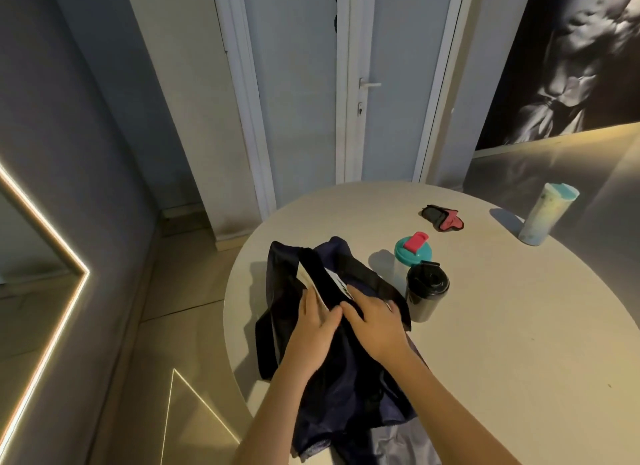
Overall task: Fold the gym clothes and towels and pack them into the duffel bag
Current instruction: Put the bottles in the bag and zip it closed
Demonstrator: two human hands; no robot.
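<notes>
Left grip (317, 320) and right grip (375, 320), both wide with flat fingers, press side by side onto the navy duffel bag (346, 381) on the round surface (491, 343).

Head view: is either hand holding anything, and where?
Left hand and right hand lie on the dark navy fabric at its black edge, the left against a pale item. A grip cannot be told.

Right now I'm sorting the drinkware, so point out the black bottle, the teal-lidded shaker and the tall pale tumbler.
black bottle (425, 303), head view, on its glossy side wall.
teal-lidded shaker (404, 255), head view, on the teal lid beside the pink flap.
tall pale tumbler (544, 219), head view, on its side wall.
</notes>
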